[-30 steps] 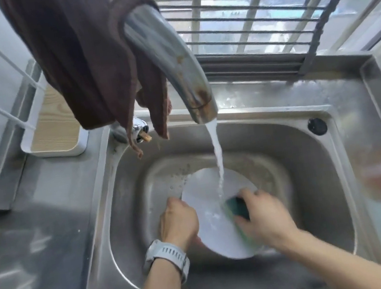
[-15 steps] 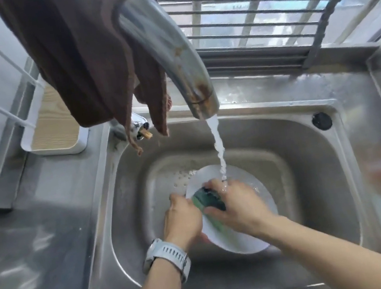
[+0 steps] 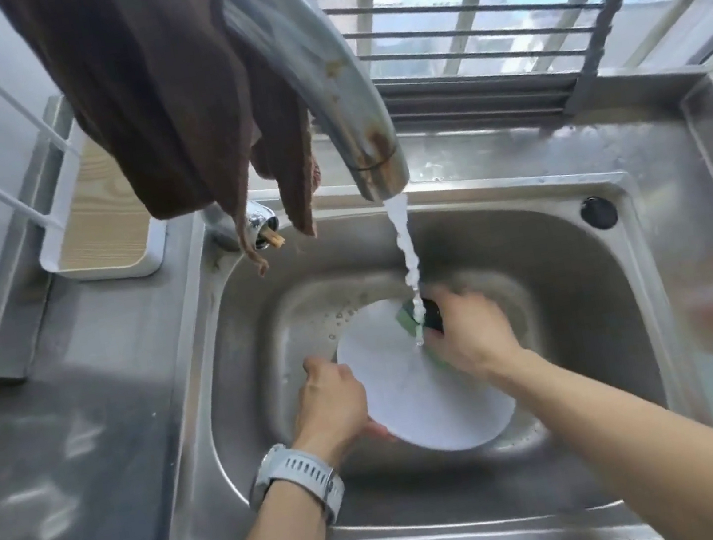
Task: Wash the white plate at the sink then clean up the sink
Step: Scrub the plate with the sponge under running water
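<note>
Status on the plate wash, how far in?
Done: nothing finished that shows. In hand: tap water runs while the left hand grips the white plate tilted in the sink and the right hand scrubs its upper edge with a green sponge. Left: rinsing, setting the plate aside, and cleaning the sink.

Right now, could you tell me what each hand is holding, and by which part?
The left hand grips the plate by its left rim. The right hand holds the sponge by its right side, against the plate's far edge.
</note>
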`<state>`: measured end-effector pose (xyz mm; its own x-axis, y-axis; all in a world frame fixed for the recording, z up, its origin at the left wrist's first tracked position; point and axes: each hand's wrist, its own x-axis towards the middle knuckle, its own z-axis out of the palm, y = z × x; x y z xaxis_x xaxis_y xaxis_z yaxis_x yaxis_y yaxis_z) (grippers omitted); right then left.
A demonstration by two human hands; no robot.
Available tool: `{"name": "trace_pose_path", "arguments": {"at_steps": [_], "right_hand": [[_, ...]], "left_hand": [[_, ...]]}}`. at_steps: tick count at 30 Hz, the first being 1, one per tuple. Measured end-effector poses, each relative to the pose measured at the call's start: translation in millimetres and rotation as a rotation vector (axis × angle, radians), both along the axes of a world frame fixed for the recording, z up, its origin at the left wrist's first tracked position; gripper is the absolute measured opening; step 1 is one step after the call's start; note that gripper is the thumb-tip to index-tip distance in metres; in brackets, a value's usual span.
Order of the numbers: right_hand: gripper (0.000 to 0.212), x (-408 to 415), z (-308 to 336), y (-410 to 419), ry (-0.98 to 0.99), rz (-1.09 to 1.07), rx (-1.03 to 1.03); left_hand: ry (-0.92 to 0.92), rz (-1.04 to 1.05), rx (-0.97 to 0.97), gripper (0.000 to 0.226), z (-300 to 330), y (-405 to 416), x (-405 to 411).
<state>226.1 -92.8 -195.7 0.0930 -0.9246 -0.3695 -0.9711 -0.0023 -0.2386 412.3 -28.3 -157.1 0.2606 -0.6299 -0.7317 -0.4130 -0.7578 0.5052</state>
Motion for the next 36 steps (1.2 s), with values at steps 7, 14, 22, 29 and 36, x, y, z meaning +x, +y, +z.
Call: {"name": "trace_pose_path", "arguments": {"at_steps": [7,14,22,29,36], "right_hand": [[0.047,0,25,77,-0.149,-0.002,0.095],[0.045,28,-7,12,-0.200,-0.246,-0.022],[0.056,18,51,81,-0.358,0.089,0.138],[0.051,-38,13,48,0.013,-0.120,0.091],[0.043,51,3,-2,-0.426,-0.262,0.009]], "left_hand": [[0.048,-0.119,-0.007,0.013,3,0,-8],[0.258,0.067,0.009,0.010,15,0,-7],[0.084,0.183,-0.032,0.029,4,-12,-9],[0.090,-0.014,-0.147,0.032,2,-1,-16],[0.242,0.151,-0.071,0.081,2,-6,-20]]}}
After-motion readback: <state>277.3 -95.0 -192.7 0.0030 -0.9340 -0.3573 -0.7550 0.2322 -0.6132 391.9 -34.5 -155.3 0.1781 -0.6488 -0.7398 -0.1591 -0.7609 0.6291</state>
